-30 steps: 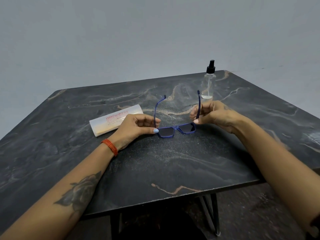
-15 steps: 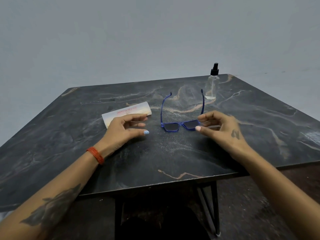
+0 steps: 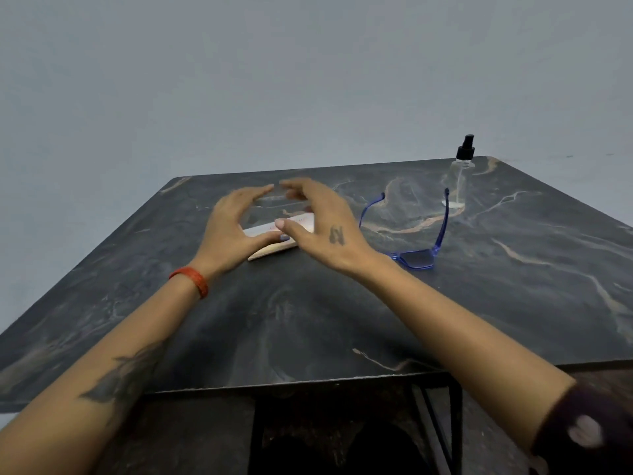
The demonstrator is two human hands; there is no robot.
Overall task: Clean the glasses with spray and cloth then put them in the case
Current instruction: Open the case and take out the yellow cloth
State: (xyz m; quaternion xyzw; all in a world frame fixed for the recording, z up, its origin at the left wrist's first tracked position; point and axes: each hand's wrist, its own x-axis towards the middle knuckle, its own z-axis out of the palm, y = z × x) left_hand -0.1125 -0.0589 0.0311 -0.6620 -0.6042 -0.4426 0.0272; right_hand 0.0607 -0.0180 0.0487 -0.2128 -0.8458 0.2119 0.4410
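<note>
Fingers [image 3: 251, 195] of the left hand [image 3: 227, 231] are spread and gently arched, grasping nothing; its thumb lies along the near edge of the case [image 3: 279, 234], and I cannot tell whether it touches. Right hand [image 3: 320, 219] is likewise released, fingers extended and hovering over the right part of the case, thumb pointing left above its lid. Fingertips of both hands nearly meet at the far side.

From my remote view, the case is a pale, flat, oblong box with red lettering, lying closed on the dark marbled surface [image 3: 308, 320], left of centre. Both hands cover much of it and block my sight of its far edge.

Glasses [image 3: 416, 258], blue-framed, rest on the surface just right of the right hand, apart from it, lenses toward the near side and both temples unfolded, pointing far. Spray bottle [image 3: 460, 176], clear with a black pump head, stands upright near the far right corner, beyond the glasses. An orange band [image 3: 193, 279] circles the left wrist.
</note>
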